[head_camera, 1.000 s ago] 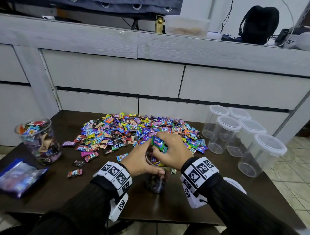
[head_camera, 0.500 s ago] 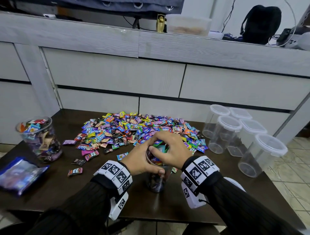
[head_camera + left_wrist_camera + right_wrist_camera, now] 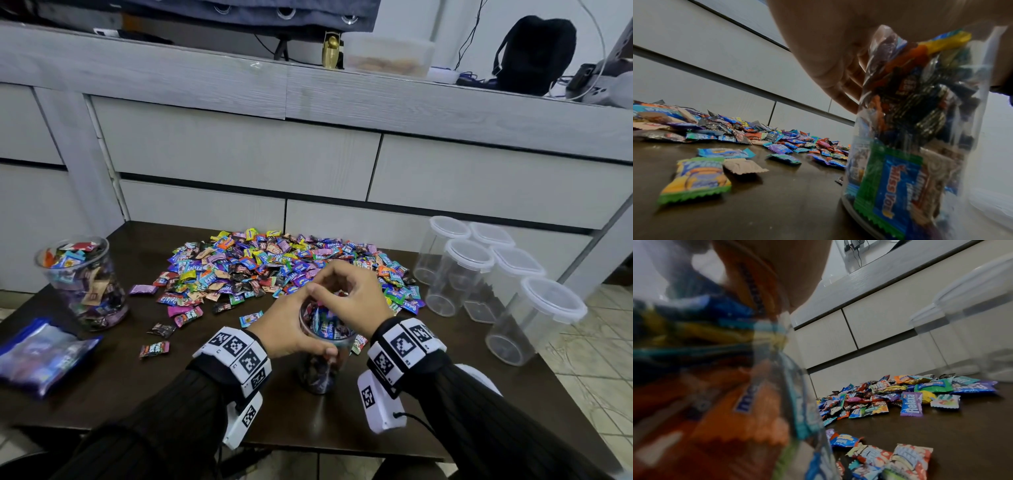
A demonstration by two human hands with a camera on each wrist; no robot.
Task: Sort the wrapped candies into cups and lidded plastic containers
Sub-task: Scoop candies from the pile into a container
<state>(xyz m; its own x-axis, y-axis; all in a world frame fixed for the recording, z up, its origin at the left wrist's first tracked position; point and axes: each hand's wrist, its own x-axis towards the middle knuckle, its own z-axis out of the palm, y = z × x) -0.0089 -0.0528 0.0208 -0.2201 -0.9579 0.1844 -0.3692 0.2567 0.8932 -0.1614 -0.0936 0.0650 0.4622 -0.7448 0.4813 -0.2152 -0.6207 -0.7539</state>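
A clear plastic cup packed with wrapped candies stands near the table's front edge. My left hand grips it around the upper wall, thumb on the near side. The cup's wall shows a blue and green wrapper in the left wrist view. My right hand hovers over the cup's mouth with fingers curled down toward the candies inside; what they pinch is hidden. The big pile of loose candies lies just behind the cup. In the right wrist view the cup is a close blur.
Several empty lidded containers stand at the table's right. A candy-filled jar and a blue bag sit at the left. Stray candies lie on the dark table. A white lid lies under my right forearm.
My right hand has lowered a blue and green candy from above the cup into its mouth; the candy no longer shows between the fingers. The left hand has kept its grip on the cup.
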